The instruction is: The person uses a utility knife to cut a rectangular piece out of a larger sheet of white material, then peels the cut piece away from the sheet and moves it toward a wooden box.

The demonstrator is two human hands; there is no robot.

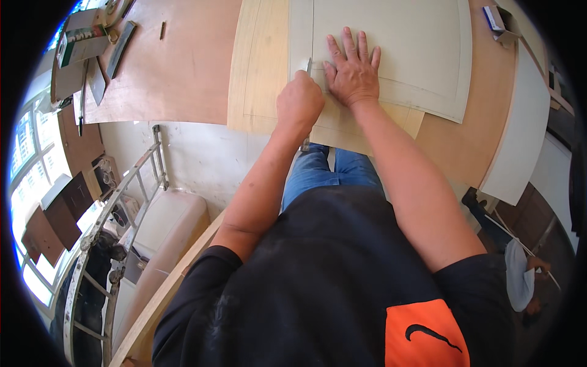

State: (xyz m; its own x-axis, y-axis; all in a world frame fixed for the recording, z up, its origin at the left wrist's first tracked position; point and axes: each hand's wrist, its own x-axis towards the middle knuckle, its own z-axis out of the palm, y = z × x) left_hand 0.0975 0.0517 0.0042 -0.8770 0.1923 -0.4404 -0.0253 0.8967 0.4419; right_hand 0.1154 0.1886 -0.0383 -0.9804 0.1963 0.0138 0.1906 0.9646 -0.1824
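My left hand (pixel 299 99) is closed around a utility knife (pixel 309 65). Its blade sticks up past the fist and touches or hovers just over a drawn line; which, I cannot tell. The handle's end shows below the wrist. Spread flat, my right hand (pixel 354 76) presses on a pale grey sheet (pixel 422 43) marked with straight pencil lines. Beneath that sheet lies a yellowish thin wooden sheet (pixel 260 73), also lined, jutting out at the left and near sides. Both rest on a reddish-brown board (pixel 189 67).
At the far left are a box (pixel 82 44), a dark flat bar (pixel 121 49) and a scraper-like blade (pixel 96 82). A small open box (pixel 501 25) sits far right, near a white panel (pixel 520 122). A metal frame (pixel 137 171) stands lower left. Another person (pixel 520 275) is at lower right.
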